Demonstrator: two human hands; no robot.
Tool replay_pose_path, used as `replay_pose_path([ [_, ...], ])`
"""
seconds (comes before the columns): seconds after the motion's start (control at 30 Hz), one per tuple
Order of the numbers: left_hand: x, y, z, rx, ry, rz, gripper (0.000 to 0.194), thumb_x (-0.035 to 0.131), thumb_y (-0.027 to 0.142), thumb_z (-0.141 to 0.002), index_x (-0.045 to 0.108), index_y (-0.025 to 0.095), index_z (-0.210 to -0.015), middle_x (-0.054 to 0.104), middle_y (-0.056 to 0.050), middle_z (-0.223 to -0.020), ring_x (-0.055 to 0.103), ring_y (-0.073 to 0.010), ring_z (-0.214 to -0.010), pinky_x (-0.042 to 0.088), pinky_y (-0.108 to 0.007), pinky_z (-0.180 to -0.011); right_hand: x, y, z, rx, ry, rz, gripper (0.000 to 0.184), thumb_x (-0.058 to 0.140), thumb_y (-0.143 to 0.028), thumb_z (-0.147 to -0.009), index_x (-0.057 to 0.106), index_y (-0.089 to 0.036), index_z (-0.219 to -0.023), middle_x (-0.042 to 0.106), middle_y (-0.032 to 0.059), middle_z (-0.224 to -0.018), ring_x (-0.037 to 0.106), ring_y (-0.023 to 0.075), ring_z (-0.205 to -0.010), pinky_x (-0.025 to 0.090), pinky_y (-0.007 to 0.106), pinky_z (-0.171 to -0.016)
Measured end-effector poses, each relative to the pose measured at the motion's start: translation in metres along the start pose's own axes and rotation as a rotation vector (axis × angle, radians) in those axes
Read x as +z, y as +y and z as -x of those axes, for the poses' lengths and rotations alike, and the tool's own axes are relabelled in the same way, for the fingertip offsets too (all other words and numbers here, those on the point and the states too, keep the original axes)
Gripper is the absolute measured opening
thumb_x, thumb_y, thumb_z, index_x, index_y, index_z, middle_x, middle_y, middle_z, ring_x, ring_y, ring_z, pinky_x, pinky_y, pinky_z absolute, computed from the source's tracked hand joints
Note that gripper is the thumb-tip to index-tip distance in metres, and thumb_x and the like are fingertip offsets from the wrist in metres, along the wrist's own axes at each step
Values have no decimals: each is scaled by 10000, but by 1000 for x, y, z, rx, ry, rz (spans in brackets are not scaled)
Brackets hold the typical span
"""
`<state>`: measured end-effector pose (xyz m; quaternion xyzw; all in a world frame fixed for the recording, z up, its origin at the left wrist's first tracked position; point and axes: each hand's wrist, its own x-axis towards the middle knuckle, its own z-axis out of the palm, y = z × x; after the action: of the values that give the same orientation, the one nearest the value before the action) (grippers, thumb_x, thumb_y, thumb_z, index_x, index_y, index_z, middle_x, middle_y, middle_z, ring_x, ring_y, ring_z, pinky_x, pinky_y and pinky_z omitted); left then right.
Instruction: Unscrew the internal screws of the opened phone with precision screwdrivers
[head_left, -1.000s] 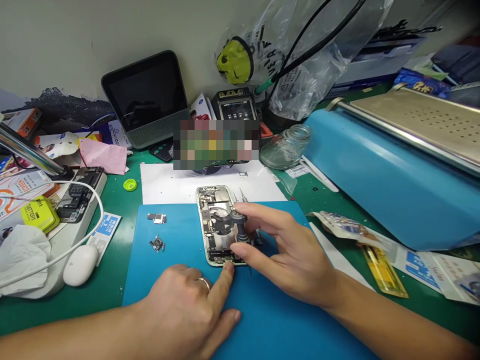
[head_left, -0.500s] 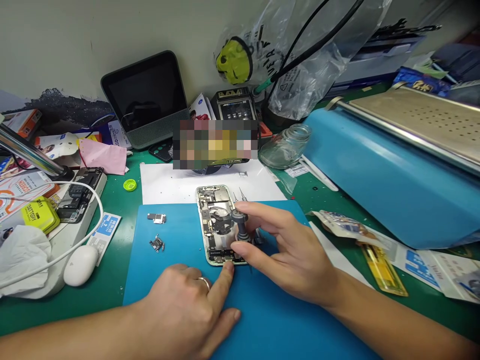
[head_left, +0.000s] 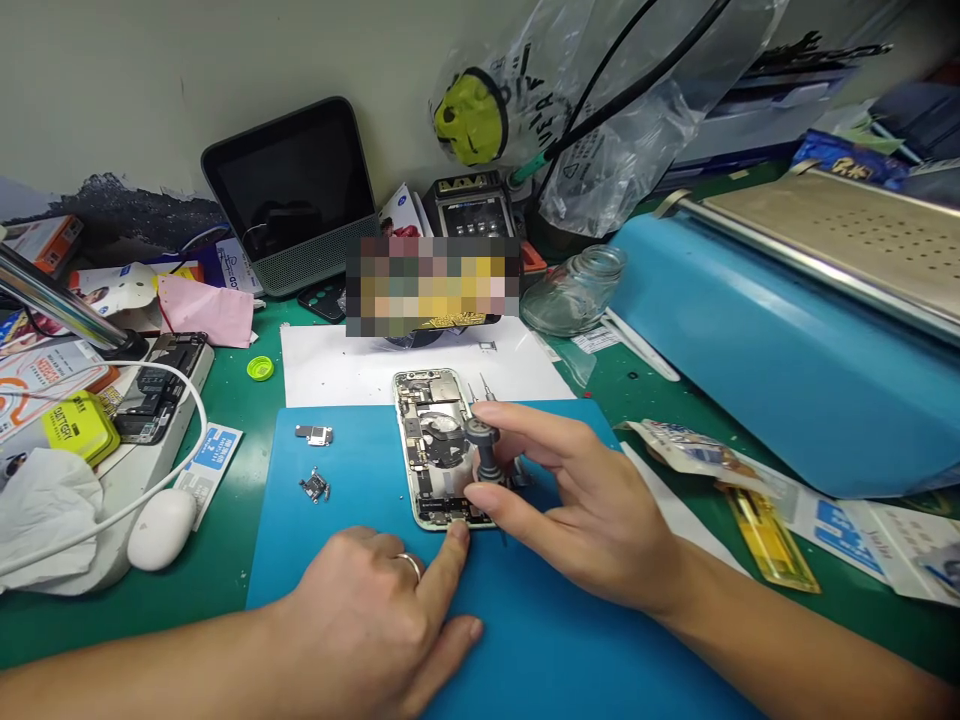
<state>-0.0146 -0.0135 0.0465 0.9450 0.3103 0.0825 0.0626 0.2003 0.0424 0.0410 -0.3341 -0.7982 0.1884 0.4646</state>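
- Hardly anything has moved since the earlier frame: the whole view has slid slightly, while the pixelated patch (head_left: pixel 431 285) now carries more yellow. Both hands keep their pose over the smartphone (head_left: pixel 444 440), so the work on it seems to be at the same point, held steady.
- Stripped of its cover, the smartphone lies on the blue mat (head_left: pixel 300 560); its far end passes the mat's far edge onto the white sheet (head_left: pixel 322 370).
- Right hand (head_left: pixel 577 510): its grip is closed around a dark-handled screwdriver (head_left: pixel 486 445), pinched by thumb and fingers over the phone's right edge. Where the bit rests cannot be told.
- Left hand (head_left: pixel 375 600): its grip holds nothing; the forefinger touches the phone's near edge, the other fingers curled.
- Near the mat's far left corner lie a metal-and-black part (head_left: pixel 316 436) and, nearer, a cluster of small parts (head_left: pixel 315 485).
- Along the counter's (head_left: pixel 232 405) left side, a yellow-green box (head_left: pixel 79 428) reads "BATTERY". A blue-and-white label (head_left: pixel 214 460) shows a "2"; its other characters are too small.
- Letters on the clear plastic bag (head_left: pixel 630 150) are too creased to read surely. No brand shows on the smartphone.
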Motion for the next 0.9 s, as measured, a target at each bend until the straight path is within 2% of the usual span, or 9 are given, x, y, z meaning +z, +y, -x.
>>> replay_pose_path([
  [0.4, -2, 1, -1, -1, -22, 0, 513, 283, 372, -1097, 475, 2, -1396, 691, -53, -695, 642, -237, -518, 479, -369, -441, 3, 2, 2, 23, 13, -22, 515, 660, -249, -951, 495, -295, -1437, 715, 23, -885, 706, 180, -742, 615, 279, -659],
  [0.6, -2, 1, -1, 2, -30, 5, 506, 313, 369, -1091, 470, -1, -1398, 688, -48, -688, 643, -237, -523, 479, -367, -446, 1, 1, 2, 29, 2, -21, 496, 652, -249, -956, 499, -296, -1425, 709, 16, -866, 704, 169, -740, 608, 256, -653],
  [0.9, -2, 1, -1, 2, -11, 7, 503, 269, 358, -1102, 450, -4, -1400, 690, -47, -692, 649, -239, -527, 478, -374, -441, 1, 1, 1, 37, 0, -7, 485, 655, -252, -954, 507, -287, -1415, 730, 26, -890, 720, 170, -752, 619, 257, -661],
])
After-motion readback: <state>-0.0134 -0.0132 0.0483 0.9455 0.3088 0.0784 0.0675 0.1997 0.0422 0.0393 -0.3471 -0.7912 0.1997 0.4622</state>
